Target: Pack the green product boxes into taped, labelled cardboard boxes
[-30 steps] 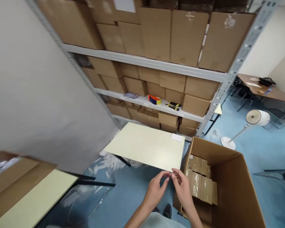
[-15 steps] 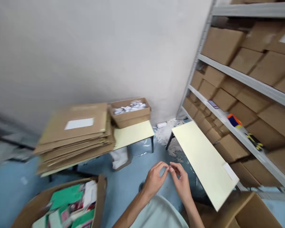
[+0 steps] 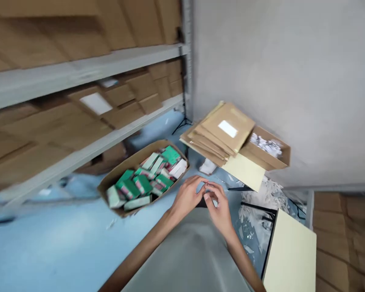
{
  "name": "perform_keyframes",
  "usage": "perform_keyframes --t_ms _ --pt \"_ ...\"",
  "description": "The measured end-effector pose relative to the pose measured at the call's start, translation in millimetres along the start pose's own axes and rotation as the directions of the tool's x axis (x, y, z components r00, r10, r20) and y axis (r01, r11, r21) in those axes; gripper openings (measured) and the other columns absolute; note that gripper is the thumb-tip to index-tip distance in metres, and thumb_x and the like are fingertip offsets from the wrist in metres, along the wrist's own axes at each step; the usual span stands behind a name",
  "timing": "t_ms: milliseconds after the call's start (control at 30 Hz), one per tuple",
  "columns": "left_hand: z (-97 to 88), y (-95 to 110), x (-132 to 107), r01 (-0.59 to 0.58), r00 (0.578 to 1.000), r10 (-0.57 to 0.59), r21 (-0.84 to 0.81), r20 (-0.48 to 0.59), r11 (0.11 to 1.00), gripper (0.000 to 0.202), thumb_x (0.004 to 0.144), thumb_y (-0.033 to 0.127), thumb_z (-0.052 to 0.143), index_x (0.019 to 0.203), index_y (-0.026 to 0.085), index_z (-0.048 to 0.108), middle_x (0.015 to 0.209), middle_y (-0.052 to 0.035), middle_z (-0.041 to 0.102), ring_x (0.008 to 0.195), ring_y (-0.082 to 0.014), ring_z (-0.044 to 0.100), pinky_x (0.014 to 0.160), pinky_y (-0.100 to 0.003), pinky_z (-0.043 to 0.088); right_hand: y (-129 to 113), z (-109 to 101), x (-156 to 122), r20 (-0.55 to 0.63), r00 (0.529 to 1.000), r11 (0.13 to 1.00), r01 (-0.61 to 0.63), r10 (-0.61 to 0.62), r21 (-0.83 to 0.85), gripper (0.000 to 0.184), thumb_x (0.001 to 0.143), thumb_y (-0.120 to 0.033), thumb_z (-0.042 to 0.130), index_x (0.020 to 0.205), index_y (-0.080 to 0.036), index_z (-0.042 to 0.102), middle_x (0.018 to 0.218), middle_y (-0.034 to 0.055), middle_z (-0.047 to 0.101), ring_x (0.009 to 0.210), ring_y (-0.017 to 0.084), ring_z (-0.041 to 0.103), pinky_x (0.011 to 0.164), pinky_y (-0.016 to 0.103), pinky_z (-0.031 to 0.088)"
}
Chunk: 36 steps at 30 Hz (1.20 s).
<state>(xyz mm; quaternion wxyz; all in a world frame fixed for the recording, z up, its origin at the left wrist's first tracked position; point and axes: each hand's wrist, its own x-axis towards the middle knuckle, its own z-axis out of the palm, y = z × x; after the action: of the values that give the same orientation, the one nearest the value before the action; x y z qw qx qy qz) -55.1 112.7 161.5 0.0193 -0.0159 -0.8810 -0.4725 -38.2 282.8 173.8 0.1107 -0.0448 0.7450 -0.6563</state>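
My left hand point(image 3: 187, 196) and my right hand point(image 3: 218, 207) are held together in front of me above my lap, fingertips meeting in a pinch. What sits between the fingers is too small to make out. Just left of my hands on the blue floor stands an open cardboard box point(image 3: 126, 170) filled with several green and white packs point(image 3: 146, 178). Beyond my hands a low cream table point(image 3: 246, 172) carries a stack of flat cardboard sheets point(image 3: 222, 129) and a small open carton point(image 3: 269, 156) of white scraps.
Metal shelving point(image 3: 79, 73) full of brown cartons runs along the left. A second cream table point(image 3: 292, 255) stands at the lower right, with white scraps point(image 3: 267, 198) on the floor beside it. A grey wall fills the upper right.
The view has swung round to the left: the shelves now lie on the left and the box of green packs is beside my hands. My hands stay pinched together throughout.
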Motion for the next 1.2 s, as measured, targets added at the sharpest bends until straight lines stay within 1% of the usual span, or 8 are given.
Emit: perform_keyframes --t_ms 133,300,433,600,733,867,1033,1200 --pt "-29.1 -33.3 -27.0 0.254 0.944 -0.243 0.02 -0.223 0.967 0.019 0.102 0.022 0.06 0.108 0.026 0.077 0.108 -0.0062 0.085 0.106 -0.0263 0.081 0.098 -0.039 0.063 8.9 37.5 49.8 0.35 0.937 0.999 0.023 -0.013 -0.024 0.027 0.11 -0.038 0.065 0.131 -0.029 0.08 0.14 0.0131 0.072 0.119 0.024 0.077 0.094 0.036 0.069" --pt "-47.4 -62.0 -45.1 0.518 0.777 -0.488 -0.035 -0.398 0.854 0.017 0.102 0.031 0.061 0.106 0.025 0.077 0.107 -0.007 0.085 0.104 -0.0293 0.082 0.097 -0.041 0.062 19.5 84.6 104.6 0.647 0.763 0.998 0.041 0.001 -0.049 0.028 0.112 -0.04 0.065 0.134 -0.03 0.078 0.132 0.0102 0.071 0.104 0.02 0.079 0.096 0.036 0.071" --pt "-55.2 -80.6 -25.2 0.639 0.676 -0.613 -0.089 -0.409 0.764 0.018 0.098 0.029 0.062 0.106 0.025 0.077 0.107 -0.0082 0.086 0.104 -0.0305 0.082 0.097 -0.041 0.062 29.8 109.3 145.9 0.723 0.69 0.996 0.035 0.039 -0.087 0.026 0.112 -0.04 0.064 0.132 -0.03 0.077 0.13 0.01 0.069 0.108 0.021 0.079 0.096 0.036 0.072" --pt "-63.9 -105.1 15.2 0.711 0.619 -0.671 -0.073 -0.408 0.7 0.018 0.094 0.024 0.063 0.104 0.024 0.078 0.105 -0.0104 0.085 0.102 -0.0315 0.08 0.098 -0.042 0.061 47.1 138.7 192.6 0.731 0.677 0.99 0.02 0.09 -0.141 0.019 0.112 -0.037 0.063 0.121 -0.027 0.075 0.121 0.0098 0.066 0.105 0.022 0.076 0.091 0.036 0.072" --pt "-71.2 -126.1 32.7 0.774 0.531 -0.715 -0.083 -0.455 0.628 0.017 0.096 0.025 0.062 0.102 0.024 0.078 0.104 -0.0101 0.084 0.102 -0.0305 0.08 0.098 -0.041 0.06 64.0 171.4 218.9 0.753 0.649 0.985 0.034 0.106 -0.168 0.015 0.113 -0.036 0.06 0.114 -0.026 0.072 0.116 0.0088 0.066 0.107 0.022 0.074 0.094 0.037 0.07" --pt "-77.9 -144.9 29.7 0.827 0.436 -0.754 -0.112 -0.491 0.551 0.016 0.097 0.025 0.063 0.102 0.023 0.078 0.102 -0.0098 0.084 0.099 -0.0296 0.08 0.096 -0.039 0.059 80.4 202.6 229.4 0.815 0.565 0.98 0.05 0.13 -0.191 0.016 0.114 -0.037 0.059 0.112 -0.027 0.071 0.116 0.0084 0.066 0.108 0.022 0.073 0.095 0.036 0.069" --pt "-84.0 -161.8 2.8 0.86 0.322 -0.809 -0.206 -0.492 0.467 0.018 0.099 0.028 0.064 0.106 0.023 0.079 0.104 -0.01 0.085 0.097 -0.029 0.08 0.09 -0.038 0.06 89.9 234.6 218.6 0.864 0.471 0.973 0.043 0.179 -0.225 0.017 0.115 -0.037 0.058 0.109 -0.027 0.071 0.115 0.0077 0.066 0.104 0.021 0.072 0.09 0.034 0.07" --pt "-92.9 -184.7 -44.8 0.859 0.272 -0.834 -0.27 -0.48 0.436 0.02 0.102 0.032 0.063 0.107 0.022 0.08 0.103 -0.0106 0.085 0.097 -0.0297 0.081 0.087 -0.038 0.059 98.4 273.1 187.4 0.886 0.406 0.962 0.057 0.223 -0.268 0.019 0.115 -0.038 0.058 0.109 -0.026 0.071 0.115 0.0075 0.064 0.099 0.019 0.073 0.092 0.035 0.07"
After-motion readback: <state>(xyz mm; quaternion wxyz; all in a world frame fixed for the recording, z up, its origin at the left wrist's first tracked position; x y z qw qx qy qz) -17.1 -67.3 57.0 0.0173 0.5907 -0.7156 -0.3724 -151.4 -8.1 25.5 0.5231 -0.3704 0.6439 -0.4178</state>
